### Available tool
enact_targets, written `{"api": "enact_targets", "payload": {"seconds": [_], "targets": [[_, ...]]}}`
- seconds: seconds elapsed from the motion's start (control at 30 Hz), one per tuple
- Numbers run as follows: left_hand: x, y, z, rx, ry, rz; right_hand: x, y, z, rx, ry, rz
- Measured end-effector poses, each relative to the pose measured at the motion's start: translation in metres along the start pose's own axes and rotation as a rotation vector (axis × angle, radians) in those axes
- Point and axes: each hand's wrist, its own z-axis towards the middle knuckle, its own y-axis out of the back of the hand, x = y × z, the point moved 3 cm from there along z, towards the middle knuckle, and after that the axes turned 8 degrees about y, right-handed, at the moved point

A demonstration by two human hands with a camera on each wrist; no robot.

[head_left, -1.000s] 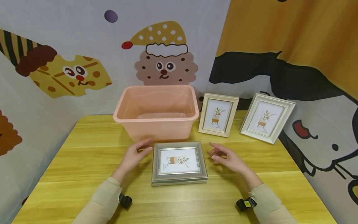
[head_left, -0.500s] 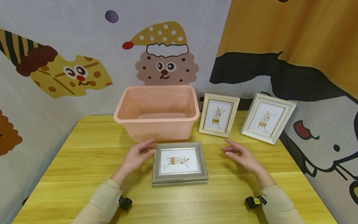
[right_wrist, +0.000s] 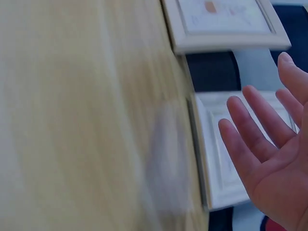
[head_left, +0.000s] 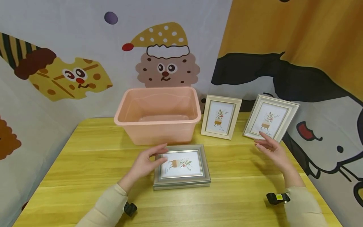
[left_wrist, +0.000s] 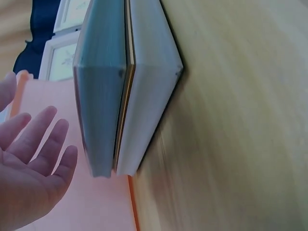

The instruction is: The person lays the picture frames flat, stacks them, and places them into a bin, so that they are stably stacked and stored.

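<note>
Two picture frames lie stacked on the table; the silver-grey upper frame (head_left: pixel 181 164) shows a potted-plant print turned sideways. In the left wrist view, the upper frame's side (left_wrist: pixel 101 110) sits against the lower frame (left_wrist: pixel 151 72). My left hand (head_left: pixel 146 162) hovers over the stack's left edge, fingers loosely extended and holding nothing. At the right, a white picture frame (head_left: pixel 270 116) leans against the backdrop. My right hand (head_left: pixel 273 153) is in front of its lower edge, fingers spread and empty. A cream picture frame (head_left: pixel 221 116) leans beside it.
A pink plastic bin (head_left: pixel 157 132) stands behind the stack, at the back of the wooden table (head_left: pixel 93 151). A cartoon-printed cloth (head_left: pixel 93 34) hangs behind the table and along both sides.
My right hand has moved right, from beside the stack to the white frame. My left hand has shifted slightly right, over the stack's edge. The frames and bin have stayed put.
</note>
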Motion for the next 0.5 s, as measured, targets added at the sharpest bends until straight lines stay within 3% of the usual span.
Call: {"api": "enact_targets", "payload": {"seconds": [0.2, 0.5], "targets": [[-0.006, -0.009, 0.001, 0.056, -0.038, -0.009, -0.005, 0.039, -0.002, -0.062, -0.206, -0.224], [-0.016, -0.022, 0.005, 0.086, -0.075, 0.028, -0.014, 0.073, -0.002, -0.171, -0.23, -0.204]]}}
